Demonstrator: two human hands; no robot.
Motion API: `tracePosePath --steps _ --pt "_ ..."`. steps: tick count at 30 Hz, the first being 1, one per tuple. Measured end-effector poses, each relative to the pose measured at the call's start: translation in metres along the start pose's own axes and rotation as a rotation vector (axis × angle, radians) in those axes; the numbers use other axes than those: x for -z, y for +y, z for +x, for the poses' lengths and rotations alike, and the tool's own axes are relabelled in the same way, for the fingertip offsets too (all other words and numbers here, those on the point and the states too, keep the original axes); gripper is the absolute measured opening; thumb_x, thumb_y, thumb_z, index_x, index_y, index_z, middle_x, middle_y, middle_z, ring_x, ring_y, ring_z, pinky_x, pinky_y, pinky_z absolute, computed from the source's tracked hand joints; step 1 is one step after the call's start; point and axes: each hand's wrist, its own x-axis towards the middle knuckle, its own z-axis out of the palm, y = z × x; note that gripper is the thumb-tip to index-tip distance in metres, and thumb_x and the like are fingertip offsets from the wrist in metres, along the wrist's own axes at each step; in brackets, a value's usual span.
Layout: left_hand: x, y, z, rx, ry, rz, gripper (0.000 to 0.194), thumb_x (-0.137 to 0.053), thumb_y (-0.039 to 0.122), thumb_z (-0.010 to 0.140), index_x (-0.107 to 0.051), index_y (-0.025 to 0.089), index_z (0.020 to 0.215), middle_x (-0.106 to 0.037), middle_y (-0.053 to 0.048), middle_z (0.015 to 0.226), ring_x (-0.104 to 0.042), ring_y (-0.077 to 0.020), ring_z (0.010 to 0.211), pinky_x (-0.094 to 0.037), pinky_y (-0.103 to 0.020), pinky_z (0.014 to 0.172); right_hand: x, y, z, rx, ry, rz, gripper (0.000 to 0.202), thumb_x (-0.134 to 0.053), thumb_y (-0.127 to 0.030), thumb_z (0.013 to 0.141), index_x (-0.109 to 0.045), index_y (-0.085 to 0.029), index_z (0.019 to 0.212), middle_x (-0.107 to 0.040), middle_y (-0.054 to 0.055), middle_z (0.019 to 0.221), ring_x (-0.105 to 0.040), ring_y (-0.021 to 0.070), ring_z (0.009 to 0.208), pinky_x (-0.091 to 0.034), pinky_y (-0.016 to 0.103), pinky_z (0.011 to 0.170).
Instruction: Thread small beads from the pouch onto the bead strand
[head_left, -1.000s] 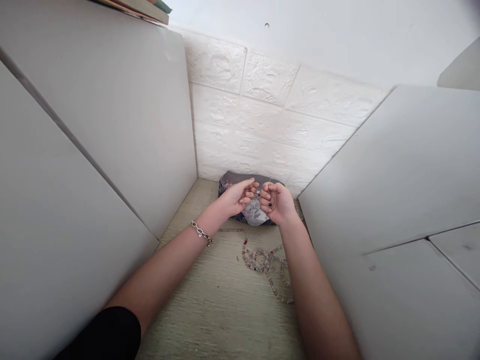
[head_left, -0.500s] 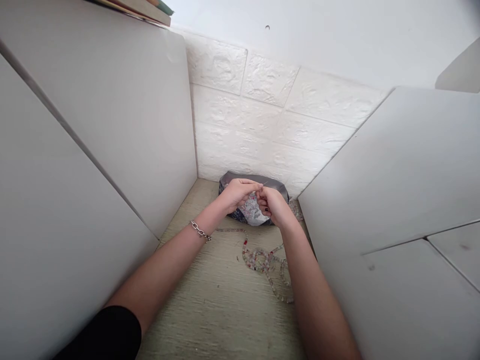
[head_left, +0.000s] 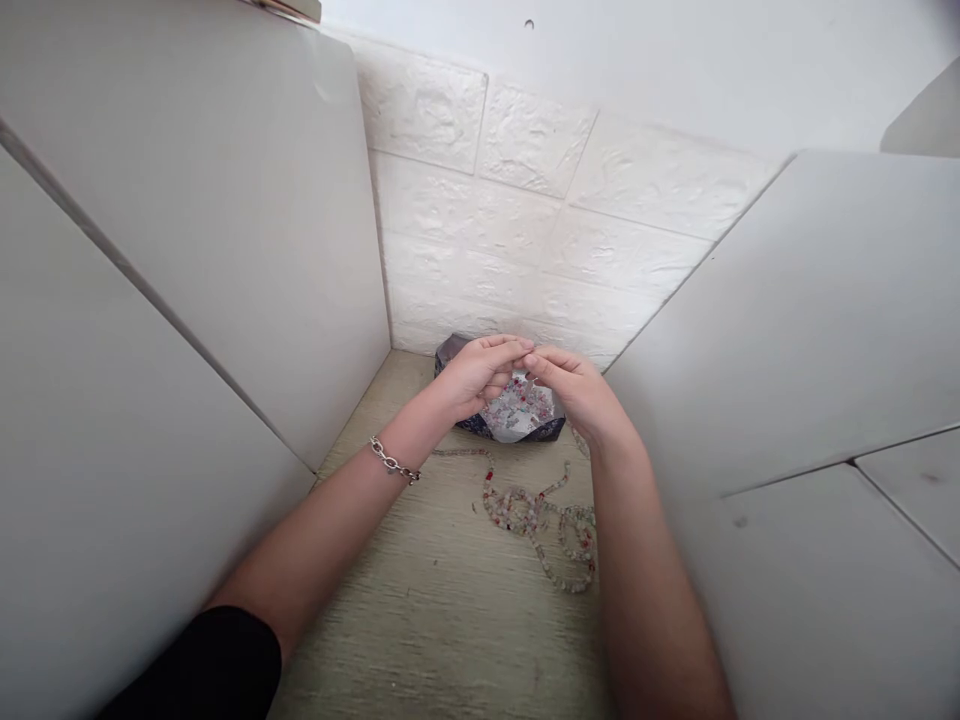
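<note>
Toward seven o'clock, nearest, comes a black sleeve (head_left: 202,660), then a chain bracelet (head_left: 394,461) on the left wrist. At six o'clock from the hands, a beaded strand (head_left: 517,513) lies looped on the wooden surface (head_left: 420,600). Beyond, the left hand (head_left: 476,380) and right hand (head_left: 589,392) meet at the fingertips, fingers drawn narrow; whether they pinch anything, I cannot tell. Just below them sits a patterned container (head_left: 553,431) with loose beads (head_left: 523,398); at twelve o'clock, a white wall (head_left: 540,220).
</note>
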Motion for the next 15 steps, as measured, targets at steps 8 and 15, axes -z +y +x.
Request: tracePosePath --steps 8,15 --pt "0.004 -0.005 0.006 0.105 0.175 -0.598 0.019 -0.035 0.001 0.077 -0.052 0.009 0.079 -0.039 0.004 0.052 -0.037 -0.001 0.037 -0.031 -0.009 0.032 0.018 -0.049 -0.021 0.165 0.403 -0.014 0.012 -0.055 -0.026 0.069 -0.063 -0.019 0.065 -0.057 -0.001 0.071 -0.048 0.0092 0.066 -0.038 0.024 0.063" --pt "0.021 -0.022 0.022 0.108 0.418 -0.747 0.031 -0.032 -0.004 0.079 -0.049 0.007 0.101 -0.058 -0.006 0.075 -0.061 -0.0083 0.065 -0.05 -0.012 0.052 0.04 -0.101 -0.021 0.421 0.517 0.033 0.014 -0.049 -0.023 0.078 -0.06 -0.018 0.07 -0.052 0.001 0.066 -0.045 0.0074 0.053 -0.037 0.025 0.054"
